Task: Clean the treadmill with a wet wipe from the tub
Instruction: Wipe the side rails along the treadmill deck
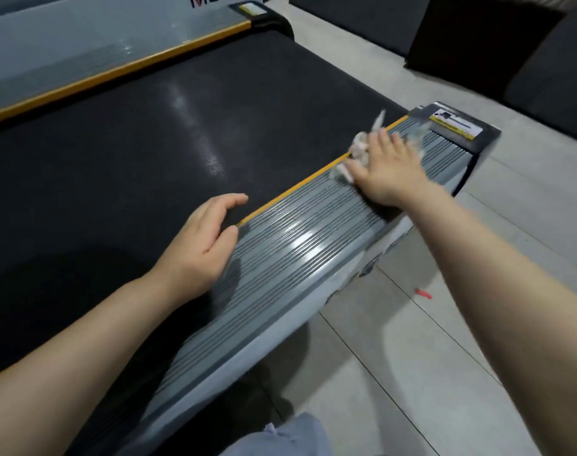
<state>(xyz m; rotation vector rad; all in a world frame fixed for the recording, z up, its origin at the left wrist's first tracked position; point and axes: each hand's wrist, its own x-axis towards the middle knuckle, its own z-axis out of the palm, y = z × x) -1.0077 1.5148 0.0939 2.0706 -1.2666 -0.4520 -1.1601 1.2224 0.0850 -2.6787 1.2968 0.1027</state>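
Observation:
The treadmill has a wide black belt (155,143) and a grey ribbed side rail (290,245) edged by a yellow strip. My right hand (387,169) lies flat with straight fingers on a crumpled white wet wipe (359,149), pressing it onto the far part of the rail near the black end cap (458,126). Most of the wipe is hidden under the palm and blurred. My left hand (204,245) rests at the near stretch of the rail's inner edge, fingers loosely curled and holding nothing. The tub is not in view.
The opposite grey rail (83,60) with its yellow strip runs along the far left. Grey floor tiles (478,324) lie to the right, with a small red object (423,293) on them. Dark blocks (478,34) stand at the back right. My knee (280,436) shows at the bottom.

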